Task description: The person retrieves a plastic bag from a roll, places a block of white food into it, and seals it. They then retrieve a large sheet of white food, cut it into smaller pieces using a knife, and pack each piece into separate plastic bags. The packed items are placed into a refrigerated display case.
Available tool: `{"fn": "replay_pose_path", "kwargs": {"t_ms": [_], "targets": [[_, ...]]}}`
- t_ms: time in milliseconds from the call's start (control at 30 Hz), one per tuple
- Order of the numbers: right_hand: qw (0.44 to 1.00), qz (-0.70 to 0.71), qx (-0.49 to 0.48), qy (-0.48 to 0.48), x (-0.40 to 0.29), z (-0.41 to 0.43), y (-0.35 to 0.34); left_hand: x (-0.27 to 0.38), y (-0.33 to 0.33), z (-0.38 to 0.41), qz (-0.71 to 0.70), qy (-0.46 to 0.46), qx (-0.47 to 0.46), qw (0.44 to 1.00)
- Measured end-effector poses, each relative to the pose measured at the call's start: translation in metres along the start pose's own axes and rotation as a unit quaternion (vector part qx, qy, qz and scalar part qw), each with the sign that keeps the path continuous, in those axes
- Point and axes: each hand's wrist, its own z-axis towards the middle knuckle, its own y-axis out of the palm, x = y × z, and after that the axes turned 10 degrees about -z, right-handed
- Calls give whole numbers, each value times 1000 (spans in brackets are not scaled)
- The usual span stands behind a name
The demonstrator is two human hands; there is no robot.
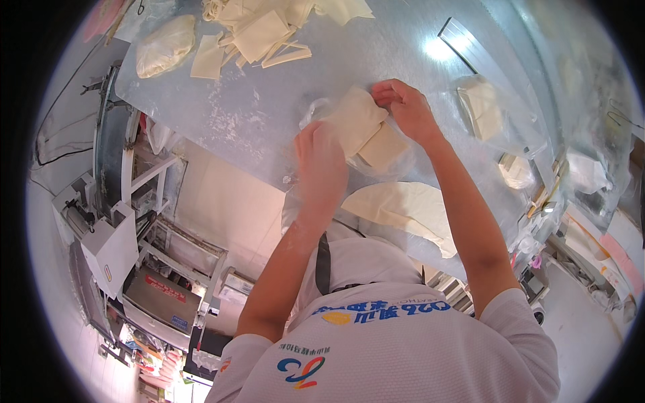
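Note:
A stack of thin dough sheets (355, 118) lies on a clear plastic bag (403, 163) on the metal worktop, with a smaller squared sheet (383, 147) at its near right side. My left hand (322, 161), blurred, is at the left edge of the stack; whether its fingers grip a sheet cannot be told. My right hand (405, 108) is at the upper right edge, fingers curled beside the dough; its hold is unclear too. Closer to my body, a large rounded dough sheet (403, 206) lies near the table's front edge.
Cut dough sheets and strips (262, 38) lie at the far side beside a bagged dough lump (166, 48). To the right are a bagged dough stack (481, 108), a long metal bar (458, 45) and another plastic-wrapped piece (516, 170). Flour dusts the metal worktop (242, 136).

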Motion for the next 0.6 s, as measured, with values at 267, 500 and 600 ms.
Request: {"fn": "replay_pose_path", "kwargs": {"t_ms": [267,500,600], "targets": [[994,-108,9,-12,-12,-6,-11,-50,1,57,4,-10,-31,999],[974,-135,41,-178,-38,-37,25,-69,-12,81,-108,-182,-194,958],[966,-128,87,-205,-32,-52,48,-63,-14,88,-170,-215,-161,948]]}}
